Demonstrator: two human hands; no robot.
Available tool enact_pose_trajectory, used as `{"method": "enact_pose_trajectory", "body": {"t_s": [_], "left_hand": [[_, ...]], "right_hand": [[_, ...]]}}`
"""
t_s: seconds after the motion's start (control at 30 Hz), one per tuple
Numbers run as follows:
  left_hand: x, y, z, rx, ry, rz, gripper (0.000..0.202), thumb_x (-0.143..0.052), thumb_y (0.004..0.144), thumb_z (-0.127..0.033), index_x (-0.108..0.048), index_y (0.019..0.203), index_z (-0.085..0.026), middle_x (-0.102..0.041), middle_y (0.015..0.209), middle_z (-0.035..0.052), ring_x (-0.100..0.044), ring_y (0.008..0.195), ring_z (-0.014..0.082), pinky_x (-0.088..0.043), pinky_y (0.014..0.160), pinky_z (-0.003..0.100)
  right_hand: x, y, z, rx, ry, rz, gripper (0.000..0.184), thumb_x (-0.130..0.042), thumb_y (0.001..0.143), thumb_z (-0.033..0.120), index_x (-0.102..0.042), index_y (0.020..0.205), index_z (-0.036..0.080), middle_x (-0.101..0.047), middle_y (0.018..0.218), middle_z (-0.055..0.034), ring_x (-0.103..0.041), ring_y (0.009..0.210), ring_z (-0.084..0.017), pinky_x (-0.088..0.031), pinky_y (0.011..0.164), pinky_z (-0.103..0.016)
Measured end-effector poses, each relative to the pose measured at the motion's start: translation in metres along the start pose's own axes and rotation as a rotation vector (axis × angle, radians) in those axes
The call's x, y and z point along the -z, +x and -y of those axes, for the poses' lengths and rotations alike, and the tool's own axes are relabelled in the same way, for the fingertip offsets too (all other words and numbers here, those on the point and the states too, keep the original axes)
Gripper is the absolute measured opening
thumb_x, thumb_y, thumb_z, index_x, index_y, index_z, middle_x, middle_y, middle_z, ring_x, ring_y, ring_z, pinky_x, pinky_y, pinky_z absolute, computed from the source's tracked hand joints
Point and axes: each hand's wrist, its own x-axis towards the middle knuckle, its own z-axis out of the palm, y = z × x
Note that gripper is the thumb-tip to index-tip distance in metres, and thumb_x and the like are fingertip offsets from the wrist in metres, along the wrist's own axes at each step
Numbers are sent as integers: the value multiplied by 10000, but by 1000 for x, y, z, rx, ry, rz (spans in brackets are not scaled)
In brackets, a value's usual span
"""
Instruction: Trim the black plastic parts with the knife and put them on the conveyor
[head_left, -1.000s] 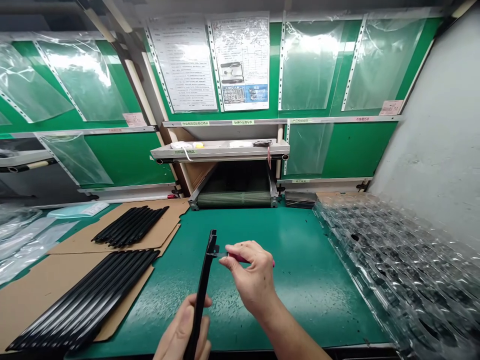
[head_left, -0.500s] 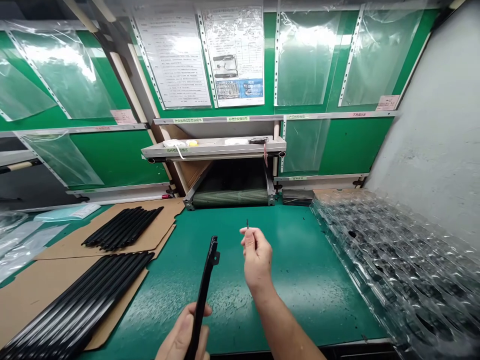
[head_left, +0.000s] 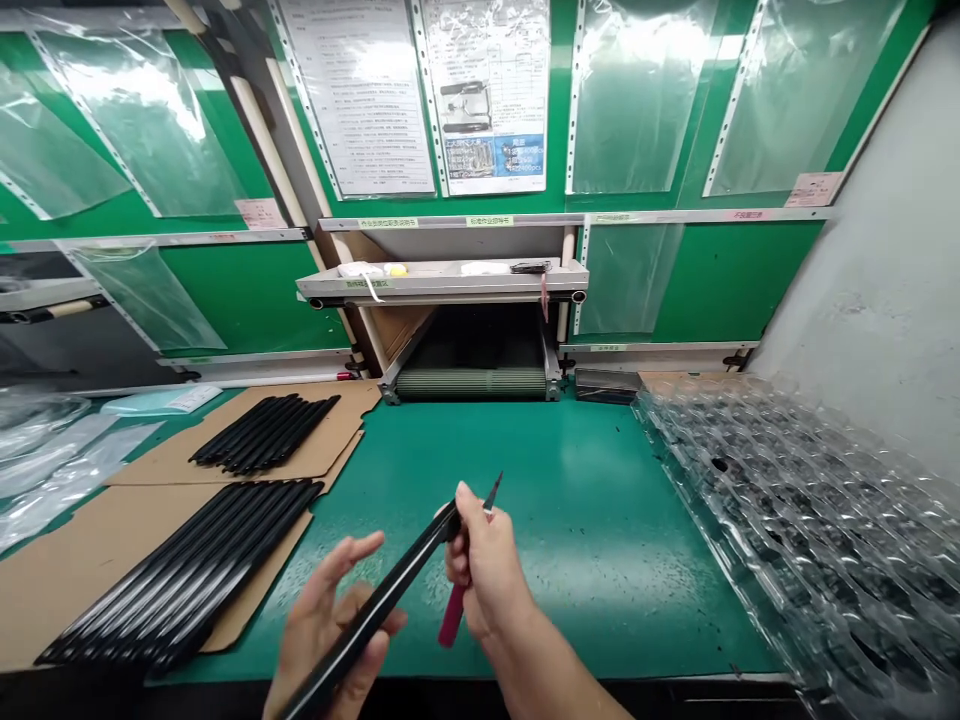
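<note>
A long, glossy black strip (head_left: 382,597) runs slantwise between my hands, its far end higher. My left hand (head_left: 330,610) cradles its lower part loosely, index finger lifted away and the other fingers and thumb around it. My right hand (head_left: 487,560) pinches the far end with the thumb on top. The same hand also holds a slim tool with a red handle (head_left: 451,615). Its dark pointed tip (head_left: 493,490) sticks out above the fist, and it looks like a craft knife. My fingers hide the middle of the tool and the strip's end.
Similar black strips lie in two groups, a nearer one (head_left: 187,570) and a farther one (head_left: 266,432), on cardboard (head_left: 45,570) at left. Clear plastic trays (head_left: 780,520) are stacked at right. A conveyor belt (head_left: 480,383) meets the green tabletop (head_left: 585,580) at the back, below a shelf (head_left: 442,285).
My right hand has come down and left onto the strip's far end, and the tool's red handle now shows. The strip has tilted from near upright, and my left fingers have loosened.
</note>
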Motion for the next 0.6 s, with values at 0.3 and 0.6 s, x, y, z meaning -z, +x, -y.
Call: {"method": "enact_pose_trajectory", "body": {"t_s": [0.3,0.6], "left_hand": [[26,46,-35,41,-146,-164,281,-609,885,-478,-607,794,-213,-517,615,-21,-466,491,115,-375,408,200],[30,43,-17,266,-104,51,339,-669,835,-477,-574,712,-175,-389,476,-63,-327,381,60,-277,361,162]], "right_hand": [[20,-56,1,483,-931,474,400,-412,1015,505,-688,1180,268,-590,864,-27,-567,808,-173,-402,701,-289],[7,-57,6,653,-927,424,154,-761,837,271,-635,779,206,-602,736,25,-562,684,-128,-423,639,-240]]}}
